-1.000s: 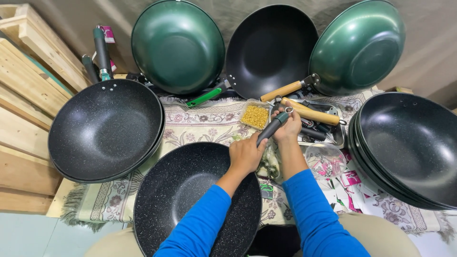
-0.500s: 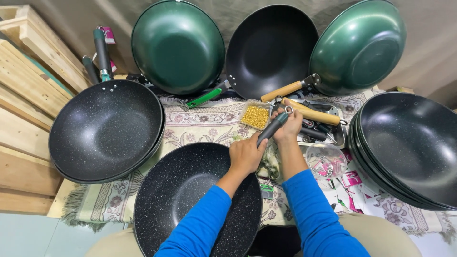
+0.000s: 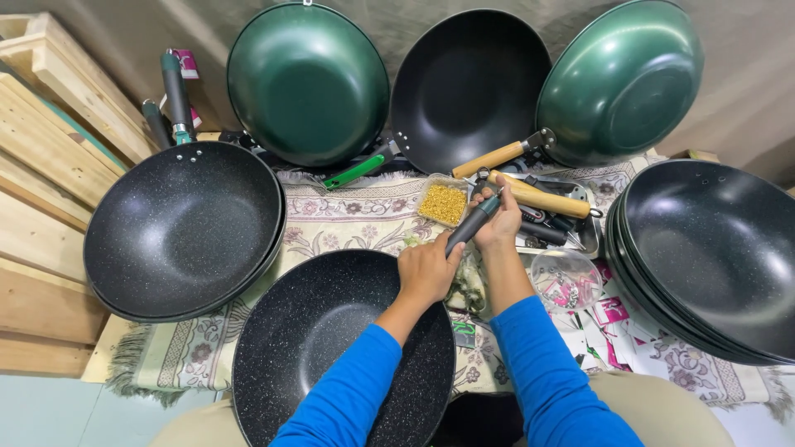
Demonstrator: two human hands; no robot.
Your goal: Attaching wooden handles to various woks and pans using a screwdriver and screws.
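Observation:
A speckled black wok (image 3: pixel 331 348) rests in front of me on a patterned cloth (image 3: pixel 348 219). My left hand (image 3: pixel 426 269) grips the lower end of a dark grey pan handle (image 3: pixel 472 223) at the wok's far rim. My right hand (image 3: pixel 501 222) holds the handle's upper end, fingers pinched near its metal tip. Both sleeves are blue. Just beyond the hands sits a small clear tub of yellow bits (image 3: pixel 443 203).
Another speckled wok (image 3: pixel 186 228) lies left, a stack of black woks (image 3: pixel 712 257) right. Green woks (image 3: pixel 306 79) (image 3: pixel 621 79) and a black one (image 3: pixel 468 83) lean against the back wall. A tray with wooden handles (image 3: pixel 542 199) and a clear bowl of hardware (image 3: pixel 567 281) sit beside my right hand. Wooden boards (image 3: pixel 41 174) stand far left.

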